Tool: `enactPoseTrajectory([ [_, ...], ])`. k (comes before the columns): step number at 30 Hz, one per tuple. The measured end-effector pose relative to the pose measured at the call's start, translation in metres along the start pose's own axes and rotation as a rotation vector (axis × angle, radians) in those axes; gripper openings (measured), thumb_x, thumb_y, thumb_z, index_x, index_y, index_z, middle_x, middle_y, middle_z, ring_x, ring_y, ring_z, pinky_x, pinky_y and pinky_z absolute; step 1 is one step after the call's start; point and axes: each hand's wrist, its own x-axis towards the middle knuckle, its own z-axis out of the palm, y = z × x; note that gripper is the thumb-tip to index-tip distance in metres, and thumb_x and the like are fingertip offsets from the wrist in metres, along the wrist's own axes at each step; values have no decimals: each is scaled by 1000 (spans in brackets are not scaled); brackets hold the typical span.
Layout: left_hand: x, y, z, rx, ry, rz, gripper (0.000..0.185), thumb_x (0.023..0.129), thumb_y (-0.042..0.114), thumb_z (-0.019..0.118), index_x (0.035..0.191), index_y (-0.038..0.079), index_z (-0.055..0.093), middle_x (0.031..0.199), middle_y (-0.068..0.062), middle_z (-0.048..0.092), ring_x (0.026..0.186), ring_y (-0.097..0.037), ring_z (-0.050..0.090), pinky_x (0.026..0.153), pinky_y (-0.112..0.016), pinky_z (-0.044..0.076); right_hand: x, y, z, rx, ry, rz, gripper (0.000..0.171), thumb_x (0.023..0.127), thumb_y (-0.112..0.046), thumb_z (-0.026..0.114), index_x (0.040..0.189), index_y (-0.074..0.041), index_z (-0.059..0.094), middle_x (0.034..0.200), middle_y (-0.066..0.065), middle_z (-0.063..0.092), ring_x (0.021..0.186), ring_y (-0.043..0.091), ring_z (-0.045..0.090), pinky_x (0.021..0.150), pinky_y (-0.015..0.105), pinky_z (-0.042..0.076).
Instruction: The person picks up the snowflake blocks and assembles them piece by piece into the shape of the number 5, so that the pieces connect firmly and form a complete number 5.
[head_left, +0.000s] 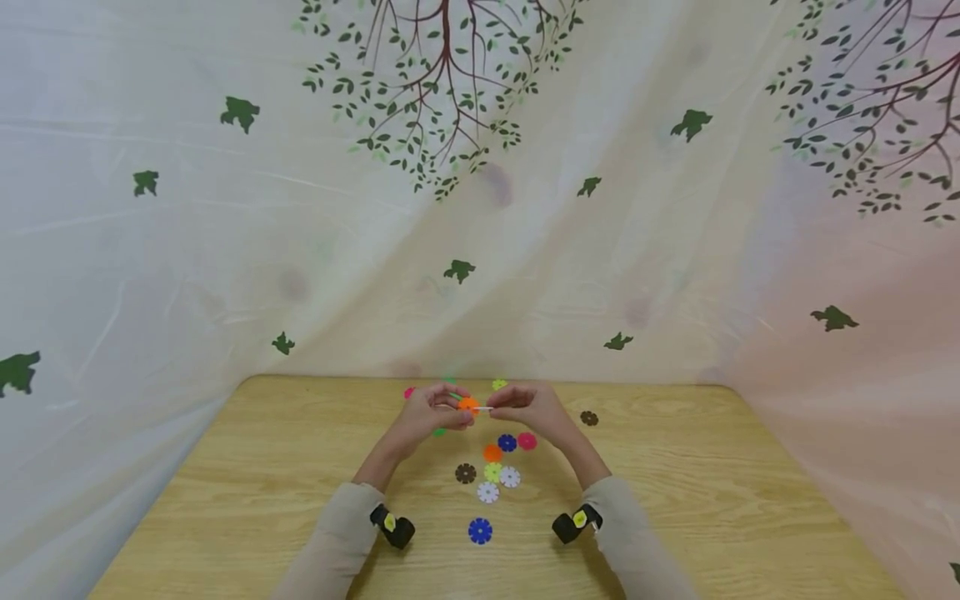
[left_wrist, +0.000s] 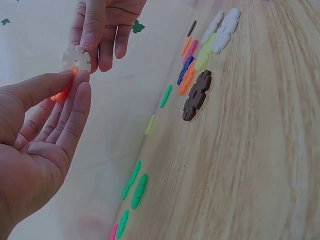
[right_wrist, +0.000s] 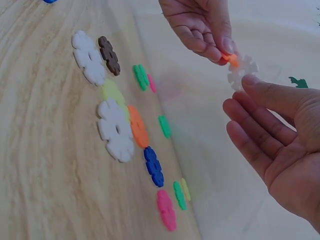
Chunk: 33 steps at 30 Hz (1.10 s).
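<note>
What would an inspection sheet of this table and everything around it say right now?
Surface: wooden table, pale grain.
Job's things: orange disc pinched by left hand; white disc pinched by right hand; the two discs meet edge to edge above the table.
Clutter: loose flower-shaped discs, among them a blue disc and a brown disc.
Grippers: both hands raised, fingers curled on their discs.
Cables: nothing seen.
Surroundings: leaf-printed curtain behind the table.
</note>
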Motion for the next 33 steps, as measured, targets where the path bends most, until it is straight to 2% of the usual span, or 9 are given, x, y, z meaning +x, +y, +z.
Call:
enactPoseTrajectory([
  [4, 3, -5, 0, 11, 40, 4, 36, 83, 6, 69, 115, 1, 54, 94, -15, 68, 95, -45, 63, 89, -57, 47, 1, -4, -7, -32, -17, -5, 23, 84, -6, 69, 104, 4, 66, 104, 24, 67, 90, 23, 68, 81, 34, 55],
  [6, 5, -8, -1, 5, 52, -2, 36, 83, 7, 70, 114, 2, 54, 93, -13, 67, 98, -48, 60, 89, -57, 47, 4, 4, -11, -57, -12, -14, 23, 83, -8, 70, 104, 1, 68, 103, 21, 68, 89, 24, 68, 79, 32, 56],
  [10, 7, -9, -1, -13, 65, -11, 37, 82, 7, 71, 113, 1, 52, 92, -12, 66, 93, -41, 65, 90, -58, 46, 8, 9, -18, -98, -23, -10, 23, 82, -12, 72, 102, -1, 68, 100, 16, 70, 88, 23, 68, 77, 33, 56],
  [15, 9, -11, -2, -31, 70, -15, 41, 81, 5, 72, 114, -3, 50, 92, -12, 64, 84, -24, 70, 90, -58, 45, 9, 9, -27, -193, -102, -11, 22, 80, -14, 74, 100, -4, 69, 97, 14, 70, 86, 18, 68, 76, 29, 56],
  [19, 9, -11, -3, -39, 76, -23, 40, 81, 4, 71, 114, -3, 50, 93, -14, 63, 84, -26, 70, 90, -58, 45, 8, 9, -34, -306, -175, -33, 23, 80, -13, 74, 99, -3, 69, 95, 13, 70, 84, 17, 67, 76, 28, 55],
  [24, 8, -12, -4, -36, 79, -20, 39, 81, 4, 71, 114, -2, 51, 95, -15, 64, 85, -27, 70, 90, -57, 45, 6, 14, -41, -391, -253, -55, 21, 80, -3, 72, 99, 4, 67, 94, 18, 68, 82, 22, 65, 74, 29, 55],
  [29, 8, -15, -4, -30, 85, -17, 36, 81, 4, 71, 113, 0, 54, 93, -14, 65, 84, -25, 70, 89, -56, 47, -2, 15, -43, -446, -309, -6, 21, 80, 1, 70, 101, 5, 67, 95, 20, 68, 84, 28, 63, 72, 27, 54],
  [33, 8, -16, -3, -19, 83, -15, 36, 81, 5, 71, 114, 1, 55, 93, -14, 65, 85, -27, 69, 88, -55, 48, -7, 20, -45, -485, -326, 27, 23, 79, -2, 72, 101, 2, 68, 93, 16, 68, 83, 27, 60, 71, 24, 52],
])
